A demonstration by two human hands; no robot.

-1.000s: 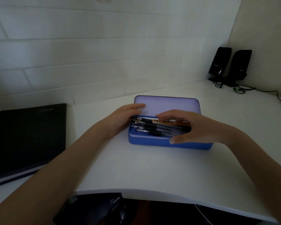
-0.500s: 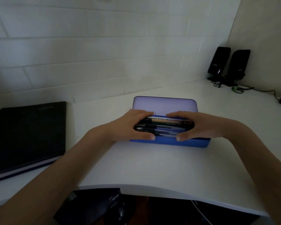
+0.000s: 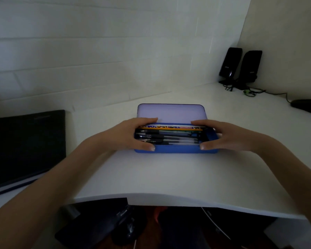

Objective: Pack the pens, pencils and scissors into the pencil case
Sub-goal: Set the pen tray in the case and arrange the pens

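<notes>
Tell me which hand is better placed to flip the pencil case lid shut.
Probably the left hand: its fingers already touch the open lid, while the right hand's sit slightly lower.

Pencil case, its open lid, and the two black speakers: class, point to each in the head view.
pencil case (image 3: 176, 149): head view, on its blue front wall.
open lid (image 3: 171, 113): head view, on its pale inner face.
black speakers (image 3: 231, 63): head view, on the left one's front.
</notes>
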